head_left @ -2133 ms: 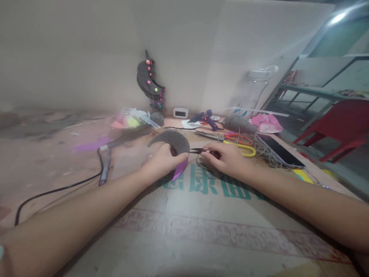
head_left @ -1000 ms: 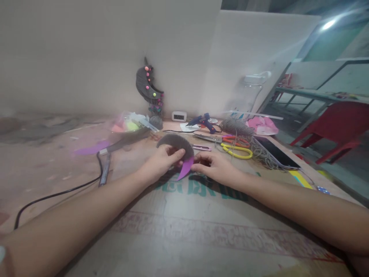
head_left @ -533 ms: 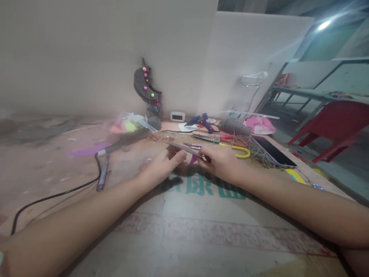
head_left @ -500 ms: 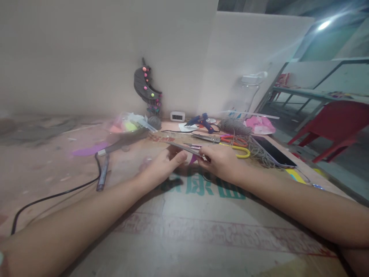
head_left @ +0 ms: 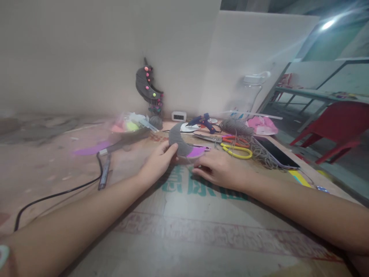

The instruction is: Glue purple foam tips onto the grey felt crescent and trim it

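Note:
A crescent-moon cutout [head_left: 178, 140] stands tilted up at the middle of the table. Grey yarn wraps most of it, while its right-hand tip shows bare purple. My left hand [head_left: 161, 157] pinches its lower left side between thumb and fingers. Just right of the purple tip, my right hand [head_left: 219, 167] is closed with curled fingers. A faint yarn strand seems to run from the crescent's lower edge to these fingertips, though blur hides it in part. Tangled grey yarn [head_left: 263, 156] and a yarn skein [head_left: 236, 127] lie beyond my right hand.
Behind my hands lie yellow-orange-handled scissors [head_left: 238, 151], a blue glue gun [head_left: 203, 123] and a small clock [head_left: 179, 116]. A phone [head_left: 276, 152] lies right; a bottle [head_left: 249, 94] stands behind. A marker [head_left: 104, 173] and black cable [head_left: 57, 193] lie left. A decorated crescent [head_left: 147, 84] hangs at the wall.
The crescent has turned from nearly edge-on to showing its grey-wrapped face. My right hand has moved slightly right and down, away from it. My left hand keeps its hold.

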The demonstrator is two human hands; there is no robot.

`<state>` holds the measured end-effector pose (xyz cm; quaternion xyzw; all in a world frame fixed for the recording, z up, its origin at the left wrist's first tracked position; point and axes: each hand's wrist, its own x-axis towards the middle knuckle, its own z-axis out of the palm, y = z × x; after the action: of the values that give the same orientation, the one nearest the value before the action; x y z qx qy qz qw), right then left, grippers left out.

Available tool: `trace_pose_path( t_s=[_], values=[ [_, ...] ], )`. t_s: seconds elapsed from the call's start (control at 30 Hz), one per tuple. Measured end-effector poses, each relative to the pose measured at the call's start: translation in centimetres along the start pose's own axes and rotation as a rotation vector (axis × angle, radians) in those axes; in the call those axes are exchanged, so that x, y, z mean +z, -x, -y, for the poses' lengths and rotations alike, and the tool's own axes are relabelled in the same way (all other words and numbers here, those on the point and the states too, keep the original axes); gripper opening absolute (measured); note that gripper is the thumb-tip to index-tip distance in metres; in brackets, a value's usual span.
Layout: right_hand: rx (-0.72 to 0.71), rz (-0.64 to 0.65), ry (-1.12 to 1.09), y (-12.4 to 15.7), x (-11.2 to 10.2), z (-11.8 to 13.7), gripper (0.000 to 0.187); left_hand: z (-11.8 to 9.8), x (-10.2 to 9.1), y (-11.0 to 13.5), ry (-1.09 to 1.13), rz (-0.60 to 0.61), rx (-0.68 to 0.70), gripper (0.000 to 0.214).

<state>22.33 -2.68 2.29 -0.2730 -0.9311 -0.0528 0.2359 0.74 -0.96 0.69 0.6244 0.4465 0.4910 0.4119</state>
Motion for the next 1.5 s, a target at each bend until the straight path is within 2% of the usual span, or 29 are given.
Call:
trace_pose_path(
  t_s=[0.13,0.27,0.3,0.37,0.43,0.47,0.6,0.77,0.87,1.0,1.17,1.27,1.33,1.43,1.5],
  values=[
    [0.059,0.140,-0.479,-0.3,-1.5,1.9,0.023,0.1,0.0,-0.2,0.032,-0.108,0.018,0.024],
    [0.224,0.095,-0.635,-1.1,-4.6,2.4,0.028,0.4,0.0,-0.5,0.101,-0.140,0.005,0.021],
    [0.263,0.135,-0.664,-1.3,-5.4,2.2,0.031,0.6,-0.1,-0.6,0.119,-0.146,-0.010,0.021],
    [0.313,0.342,-0.696,-1.5,-7.0,1.3,0.036,0.7,-0.2,-0.7,0.162,-0.168,-0.045,0.022],
    [0.318,0.544,-0.618,-1.5,-8.1,0.0,0.040,0.8,-0.3,-0.7,0.208,-0.197,-0.063,0.022],
    [0.310,0.593,-0.537,-1.4,-8.5,-0.7,0.042,0.8,-0.3,-0.7,0.226,-0.213,-0.064,0.022],
    [0.353,0.580,-0.147,-1.0,-9.1,-3.5,0.040,0.6,-0.3,-0.7,0.264,-0.240,-0.056,0.021],
    [0.458,0.743,-0.050,-0.3,-8.6,-6.0,0.045,0.5,-0.3,-0.6,0.259,-0.231,-0.069,0.021],
    [0.472,0.769,-0.040,0.0,-8.1,-6.8,0.047,0.4,-0.3,-0.6,0.233,-0.235,-0.068,0.022],
    [0.465,0.808,-0.100,-0.2,-7.6,-6.6,0.039,0.3,-0.2,-0.7,0.241,-0.230,-0.108,0.020],
    [0.428,0.747,-0.088,-0.5,-6.9,-5.5,0.011,0.3,-0.1,-0.8,0.362,-0.215,-0.204,0.015],
    [0.316,0.688,-0.151,-0.4,-6.4,-4.9,0.010,-0.2,-0.1,-0.6,0.435,-0.177,-0.224,0.014],
    [0.273,0.632,-0.201,-0.4,-6.3,-4.5,0.011,-0.7,-0.1,-0.4,0.474,-0.103,-0.256,0.015],
    [0.318,0.628,-0.321,-0.5,-6.8,-4.5,0.011,-0.9,-0.1,-0.2,0.481,0.004,-0.313,0.021],
    [0.377,0.685,-0.369,-0.4,-7.7,-5.0,0.009,-0.7,-0.2,-0.3,0.485,-0.026,-0.286,0.021]
  ],
)
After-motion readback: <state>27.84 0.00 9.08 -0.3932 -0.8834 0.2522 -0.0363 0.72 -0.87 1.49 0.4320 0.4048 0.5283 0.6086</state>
